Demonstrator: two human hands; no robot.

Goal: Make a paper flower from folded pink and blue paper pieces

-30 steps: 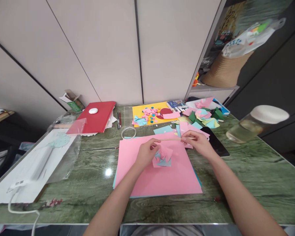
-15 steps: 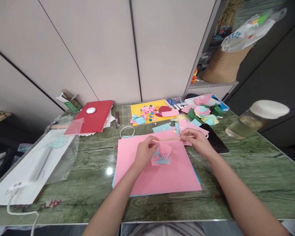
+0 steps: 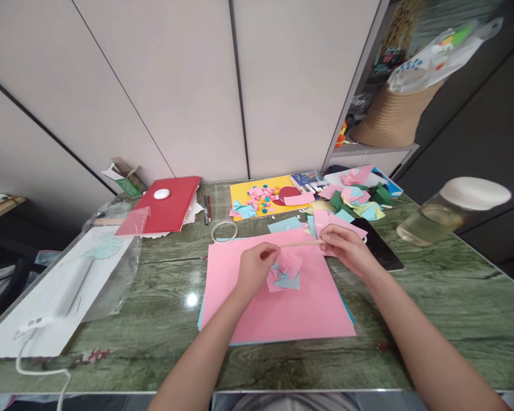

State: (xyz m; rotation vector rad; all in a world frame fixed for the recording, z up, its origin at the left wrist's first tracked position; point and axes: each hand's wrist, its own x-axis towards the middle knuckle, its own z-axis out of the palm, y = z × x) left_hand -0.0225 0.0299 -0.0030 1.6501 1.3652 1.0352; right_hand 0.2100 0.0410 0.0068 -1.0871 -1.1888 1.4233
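Note:
A thin, pale pinkish strip (image 3: pixel 300 244) runs level between my two hands above the stacked paper. At its left end, my left hand (image 3: pixel 258 262) pinches it between thumb and fingertips. My right hand (image 3: pixel 340 242) grips the other end with its fingers closed. Whether the strip is paper or a stick I cannot tell. Just below it lies a folded pink and light blue paper piece (image 3: pixel 288 273), partly behind my left hand. Under that piece is a large pink paper sheet (image 3: pixel 282 319), with blue edges showing beneath it.
Behind the pink sheet lies a tape roll (image 3: pixel 224 231). A dark tablet (image 3: pixel 383 251) and a lidded bottle (image 3: pixel 432 222) stand right. Yellow paper (image 3: pixel 237 191) bears small pom-poms; folded paper scraps (image 3: pixel 355 200) are heaped nearby. A red folder (image 3: pixel 167 208) lies left, pens (image 3: pixel 208 209) beside it.
The view has shifted slightly. Both hands keep hold of the strip, and my left thumb and fingers now look closer together at its end.

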